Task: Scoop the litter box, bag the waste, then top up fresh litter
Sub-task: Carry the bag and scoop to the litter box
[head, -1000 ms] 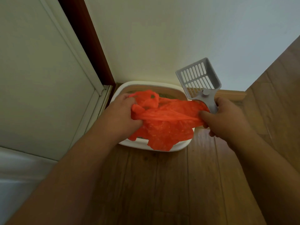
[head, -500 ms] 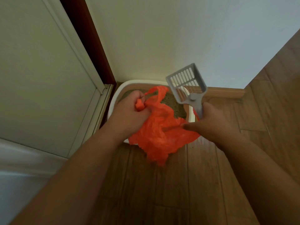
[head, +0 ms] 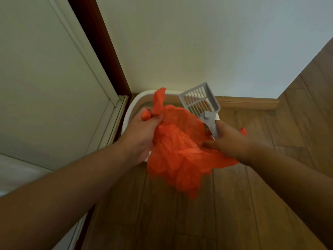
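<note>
An orange plastic bag (head: pixel 177 159) hangs crumpled between my hands, its mouth partly spread. My left hand (head: pixel 142 131) grips one bag handle, whose end sticks up above the fist. My right hand (head: pixel 226 141) holds the grey slotted litter scoop (head: pixel 201 101) by its handle and also pinches the bag's other edge. The scoop head points up and away and looks empty. Behind the bag sits the white litter box (head: pixel 134 107) on the floor against the wall, mostly hidden.
The box stands in a corner between a pale door with a dark red-brown frame (head: pixel 100 46) on the left and a white wall (head: pixel 198 42) behind. A wooden skirting board (head: pixel 248 103) runs along the wall. Wood plank floor (head: pixel 180 222) lies in front.
The bag was stretched flat over the box; it has now been lifted and gathered, hanging lower between my hands. My hands have come closer together and the scoop has shifted left.
</note>
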Tool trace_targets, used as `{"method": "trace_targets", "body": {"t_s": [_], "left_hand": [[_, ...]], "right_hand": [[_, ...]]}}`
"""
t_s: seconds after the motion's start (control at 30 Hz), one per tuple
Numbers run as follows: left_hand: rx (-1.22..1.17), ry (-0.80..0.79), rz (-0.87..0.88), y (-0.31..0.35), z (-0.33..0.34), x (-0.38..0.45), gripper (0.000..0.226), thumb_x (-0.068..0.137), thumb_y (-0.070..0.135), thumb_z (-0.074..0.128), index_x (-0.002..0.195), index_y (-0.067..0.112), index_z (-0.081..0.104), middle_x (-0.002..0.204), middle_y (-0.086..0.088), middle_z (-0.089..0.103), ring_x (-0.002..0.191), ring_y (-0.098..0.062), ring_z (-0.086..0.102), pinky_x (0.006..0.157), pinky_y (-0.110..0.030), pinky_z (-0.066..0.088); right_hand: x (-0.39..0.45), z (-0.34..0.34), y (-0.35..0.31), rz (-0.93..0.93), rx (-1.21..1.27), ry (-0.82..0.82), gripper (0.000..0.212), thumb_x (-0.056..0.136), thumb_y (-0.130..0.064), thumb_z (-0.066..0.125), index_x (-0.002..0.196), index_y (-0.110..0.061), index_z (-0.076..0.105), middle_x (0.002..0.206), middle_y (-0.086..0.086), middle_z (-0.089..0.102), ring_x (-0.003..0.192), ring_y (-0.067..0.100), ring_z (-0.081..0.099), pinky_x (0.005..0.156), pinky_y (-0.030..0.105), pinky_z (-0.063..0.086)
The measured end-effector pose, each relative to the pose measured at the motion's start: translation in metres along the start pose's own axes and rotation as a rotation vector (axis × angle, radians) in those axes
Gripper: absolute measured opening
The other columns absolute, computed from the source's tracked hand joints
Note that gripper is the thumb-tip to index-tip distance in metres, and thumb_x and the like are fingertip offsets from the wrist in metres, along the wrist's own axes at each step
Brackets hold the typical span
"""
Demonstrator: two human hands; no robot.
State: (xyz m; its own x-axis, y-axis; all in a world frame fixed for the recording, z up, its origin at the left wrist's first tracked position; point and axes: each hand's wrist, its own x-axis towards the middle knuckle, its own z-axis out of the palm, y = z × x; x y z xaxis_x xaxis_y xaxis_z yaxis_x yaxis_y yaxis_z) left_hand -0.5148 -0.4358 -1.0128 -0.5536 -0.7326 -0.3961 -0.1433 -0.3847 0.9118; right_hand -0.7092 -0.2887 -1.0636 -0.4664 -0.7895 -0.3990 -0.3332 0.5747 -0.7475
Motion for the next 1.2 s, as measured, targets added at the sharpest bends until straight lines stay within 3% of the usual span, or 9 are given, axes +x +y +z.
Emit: {"method": "trace_targets", "body": {"t_s": [0.1,0.2,0.33,0.43,0.53,0.7,0.83,1.03,1.2], "left_hand": [[-0.02,0.071,-0.029,-0.026,-0.016,0.009,0.008,0.106,0.021,0.056,0.111,0.019,0.063,0.092,-0.001,0.078,0.082,-0.017,0.077,0.066,-0.038,0.062],[0.122,0.09,-0.066,-0.063,-0.034,0.017,0.021,0.099,0.021,0.069,0.116,0.024,0.058,0.115,-0.008,0.073,0.101,-0.026,0.074,0.088,-0.051,0.062],[0.85,-0.012,0.123,-0.098,-0.061,0.03,0.048,0.081,0.015,0.083,0.114,0.018,0.047,0.117,-0.008,0.057,0.102,-0.027,0.064,0.08,-0.047,0.062],[1.146,-0.193,0.119,-0.106,-0.076,0.038,0.059,0.083,0.041,0.084,0.126,0.023,0.046,0.119,0.002,0.06,0.099,-0.013,0.065,0.072,-0.026,0.057],[1.232,-0.214,0.098,-0.113,-0.082,0.045,0.083,0.075,0.059,0.085,0.139,0.028,0.042,0.134,0.002,0.057,0.116,-0.016,0.061,0.089,-0.033,0.058],[1.48,0.022,0.822,-0.117,-0.088,0.044,0.099,0.076,0.041,0.084,0.156,0.033,0.028,0.163,-0.008,0.028,0.155,-0.033,0.022,0.12,-0.061,0.029],[1.741,-0.238,1.281,-0.111,-0.085,0.045,0.046,0.089,0.028,0.063,0.135,0.028,0.064,0.163,0.0,0.042,0.155,-0.026,0.028,0.121,-0.051,0.022],[1.986,-0.676,0.887,-0.136,-0.062,0.039,0.087,0.093,0.082,0.027,0.154,0.023,0.046,0.159,0.0,0.048,0.159,-0.021,0.021,0.127,-0.055,-0.004],[1.893,-0.972,1.034,-0.151,-0.059,0.031,0.039,0.094,0.03,0.056,0.131,0.022,0.065,0.134,-0.001,0.07,0.141,-0.022,0.052,0.125,-0.052,0.021]], "right_hand": [[0.013,0.011,0.012,-0.004,-0.152,-0.083,0.046,0.087,-0.03,0.078,0.125,-0.026,0.052,0.109,-0.006,0.066,0.097,0.012,0.065,0.076,0.028,0.052],[0.024,0.023,0.018,-0.036,-0.245,-0.067,0.03,0.09,-0.025,0.074,0.112,-0.023,0.053,0.1,-0.007,0.062,0.091,0.009,0.062,0.064,0.02,0.044],[0.041,0.042,0.027,-0.099,-0.354,-0.027,0.026,0.09,-0.02,0.072,0.11,-0.017,0.054,0.098,-0.002,0.06,0.085,0.012,0.059,0.062,0.02,0.041],[0.051,0.056,0.034,-0.136,-0.406,-0.034,0.028,0.09,-0.012,0.069,0.113,-0.014,0.055,0.101,0.002,0.061,0.092,0.021,0.062,0.071,0.028,0.047],[0.055,0.066,0.039,-0.155,-0.398,0.017,0.022,0.089,-0.007,0.065,0.107,-0.013,0.054,0.093,0.001,0.059,0.087,0.022,0.061,0.069,0.032,0.047],[0.053,0.078,0.048,-0.144,-0.318,0.129,0.024,0.088,-0.006,0.066,0.107,-0.01,0.053,0.095,0.006,0.062,0.084,0.023,0.061,0.071,0.039,0.053],[0.049,0.079,0.051,-0.144,-0.324,0.13,0.023,0.089,-0.007,0.065,0.108,-0.011,0.053,0.095,0.005,0.063,0.085,0.021,0.062,0.072,0.038,0.052],[0.047,0.076,0.049,-0.133,-0.336,0.137,0.02,0.09,-0.01,0.065,0.105,-0.015,0.052,0.092,0.0,0.061,0.083,0.018,0.062,0.07,0.036,0.052],[0.045,0.074,0.051,-0.139,-0.287,0.203,0.02,0.089,-0.008,0.066,0.1,-0.016,0.051,0.089,-0.001,0.06,0.075,0.01,0.057,0.06,0.027,0.046]]}}
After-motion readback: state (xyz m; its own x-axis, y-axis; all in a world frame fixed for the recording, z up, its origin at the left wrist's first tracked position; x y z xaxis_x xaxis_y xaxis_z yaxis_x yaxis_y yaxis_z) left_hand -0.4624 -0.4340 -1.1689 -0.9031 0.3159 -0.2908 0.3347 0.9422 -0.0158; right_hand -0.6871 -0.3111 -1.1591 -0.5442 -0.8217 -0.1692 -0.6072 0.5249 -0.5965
